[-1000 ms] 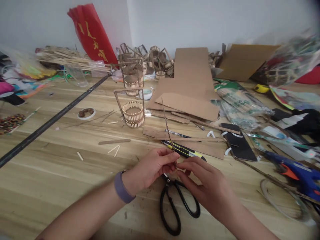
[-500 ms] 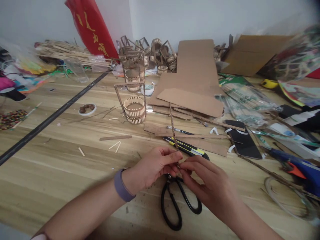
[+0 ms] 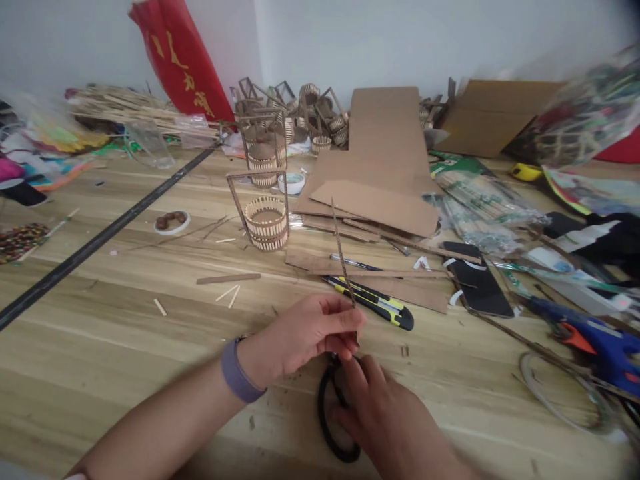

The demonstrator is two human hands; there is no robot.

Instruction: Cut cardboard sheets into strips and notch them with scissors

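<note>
A thin brown cardboard strip [image 3: 341, 257] was pinched by the left hand [image 3: 300, 333] at centre; below, black-handled scissors [image 3: 327, 427] were touched by the right hand's [image 3: 385, 413] slightly parted fingers.

Smooth, purple-grey wristband [image 3: 241, 372] on the left

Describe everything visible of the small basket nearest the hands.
The basket is round and open-topped, standing upright on the wooden table. Short pale sticks ring its wall, with a brown, cardboard-looking band low around them. A tall, squared brown handle rises over the top. The floor looks brown; nothing shows inside. Neither the left hand nor the right hand touches it.
</note>
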